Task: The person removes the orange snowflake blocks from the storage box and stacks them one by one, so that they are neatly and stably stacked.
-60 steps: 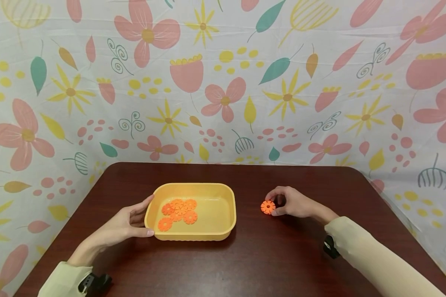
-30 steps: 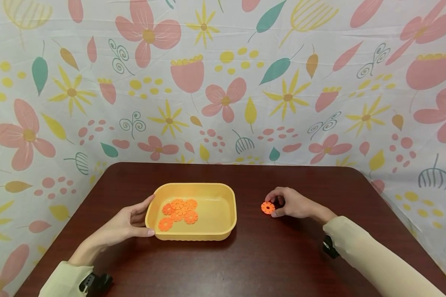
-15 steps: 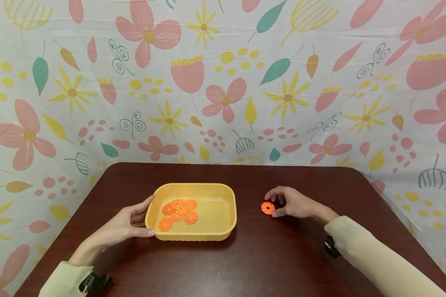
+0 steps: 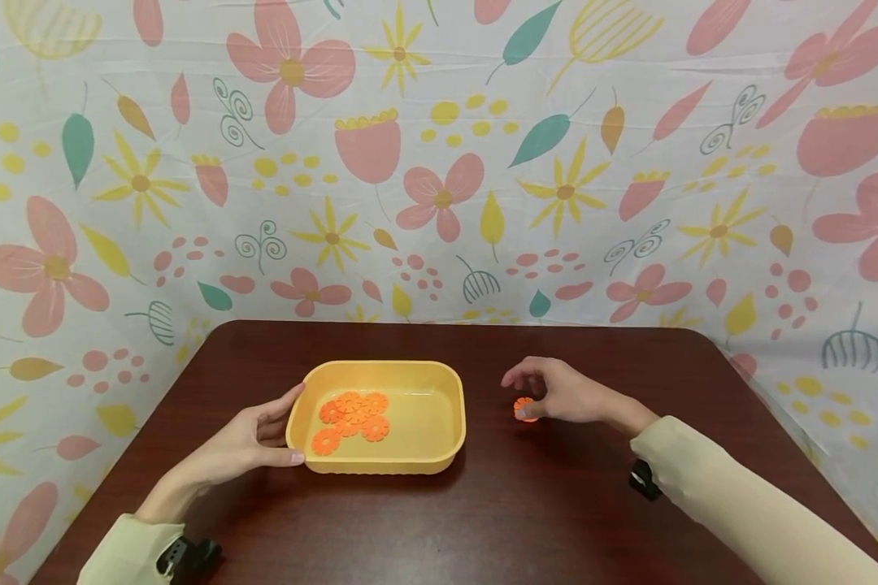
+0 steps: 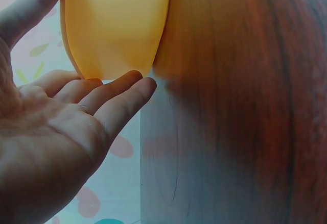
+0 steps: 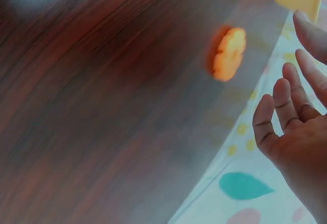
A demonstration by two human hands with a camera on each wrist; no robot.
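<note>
A yellow plastic tray (image 4: pixel 420 426) stands on the table, left of centre. My left hand (image 4: pixel 245 439) holds its left end, thumb at the near corner and index finger at the far one; in the left wrist view the other fingers meet the end wall. Inside, several orange notched discs (image 4: pixel 351 414) lie bunched toward the left. One more orange interlocking disc (image 6: pixel 230 54) lies by itself on the wood to the right of the tray. Over it hovers my right hand (image 4: pixel 567 392), fingers loosely bent and holding nothing; in the head view its thumb covers part of the disc.
The dark reddish-brown table (image 4: pixel 439 536) has rounded far corners. Behind it and at both sides hangs a white cloth (image 4: pixel 439 268) printed with flowers and leaves. A black wrist camera (image 4: pixel 189 559) sits at the left cuff, another black device (image 4: pixel 645 479) at the right.
My right hand has let go of the single orange disc and risen slightly, its fingers shifting away and to the left. The disc stays in place. My left hand and the tray have not moved.
</note>
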